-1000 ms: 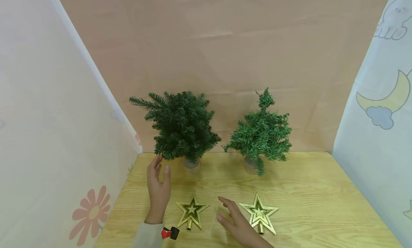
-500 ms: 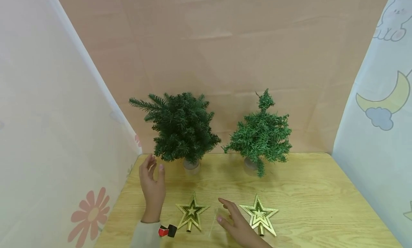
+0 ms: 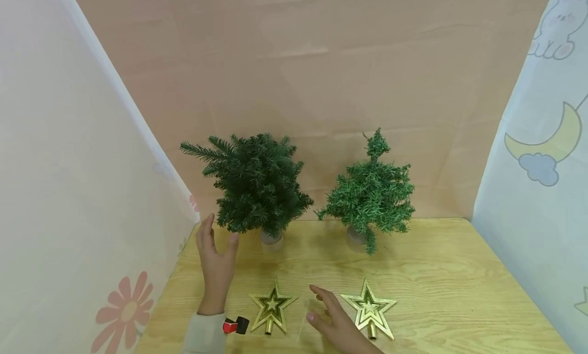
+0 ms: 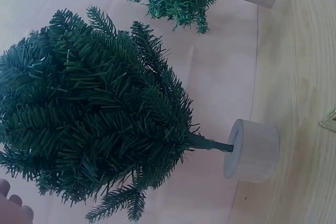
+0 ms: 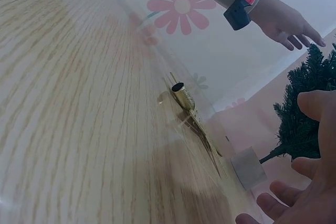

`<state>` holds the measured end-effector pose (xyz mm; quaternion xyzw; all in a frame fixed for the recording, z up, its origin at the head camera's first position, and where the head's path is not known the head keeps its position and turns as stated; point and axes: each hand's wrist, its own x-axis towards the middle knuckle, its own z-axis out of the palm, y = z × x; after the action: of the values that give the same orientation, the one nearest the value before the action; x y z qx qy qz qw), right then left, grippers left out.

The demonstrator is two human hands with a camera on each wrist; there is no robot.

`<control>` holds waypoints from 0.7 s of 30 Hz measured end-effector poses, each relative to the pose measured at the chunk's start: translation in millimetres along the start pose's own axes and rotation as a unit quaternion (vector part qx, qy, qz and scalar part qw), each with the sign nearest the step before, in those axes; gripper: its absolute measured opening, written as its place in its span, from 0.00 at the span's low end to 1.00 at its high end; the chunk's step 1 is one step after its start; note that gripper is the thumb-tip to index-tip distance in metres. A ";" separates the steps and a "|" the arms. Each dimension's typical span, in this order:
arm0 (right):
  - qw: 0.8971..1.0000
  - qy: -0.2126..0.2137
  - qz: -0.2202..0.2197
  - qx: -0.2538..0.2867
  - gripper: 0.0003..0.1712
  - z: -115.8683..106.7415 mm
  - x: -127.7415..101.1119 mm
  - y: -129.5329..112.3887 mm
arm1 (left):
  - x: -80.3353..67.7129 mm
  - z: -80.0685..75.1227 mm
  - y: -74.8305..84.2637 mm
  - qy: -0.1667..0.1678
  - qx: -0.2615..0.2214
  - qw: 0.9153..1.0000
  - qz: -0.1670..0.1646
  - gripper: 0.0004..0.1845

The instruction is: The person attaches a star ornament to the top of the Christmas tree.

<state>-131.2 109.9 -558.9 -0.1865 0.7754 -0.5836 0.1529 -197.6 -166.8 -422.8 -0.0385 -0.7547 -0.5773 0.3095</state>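
Green needles of the darker tree (image 3: 257, 183) sit at twelve o'clock from the left hand (image 3: 215, 262), whose grip is spread wide, fingers straight and holding nothing, just beside the lowest branches. Judging by that reach, take the trunk low, near the wooden base (image 4: 252, 150), not the soft foliage. The right hand (image 3: 337, 321) hovers slack and empty between two gold stars (image 3: 272, 305) on the bench (image 3: 436, 272).

I am seeing a light wooden table (image 3: 459, 287) carrying two small artificial trees (image 3: 257, 188) (image 3: 369, 193) on round wooden bases. Two gold star toppers (image 3: 272, 306) (image 3: 368, 308) are lying flat nearer me.
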 end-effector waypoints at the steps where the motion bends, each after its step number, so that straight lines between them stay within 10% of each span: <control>1: 1.000 0.000 0.002 0.002 0.33 0.4 0.7 0.0 | 1.1 -0.2 0.2 -0.008 0.001 1.000 -0.002 0.39; 15: 0.999 0.005 0.038 0.023 0.39 9.4 6.3 -1.1 | 20.5 6.6 -30.7 -0.037 -0.054 0.997 0.048 0.42; 21: 0.999 0.010 0.036 0.027 0.41 12.1 8.5 -1.3 | 18.8 5.2 -15.4 -0.040 -0.059 0.996 0.061 0.42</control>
<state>-133.1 95.4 -561.0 -0.1487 0.7671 -0.6002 0.1708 -221.3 -172.9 -426.9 -0.1254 -0.7273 -0.5989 0.3109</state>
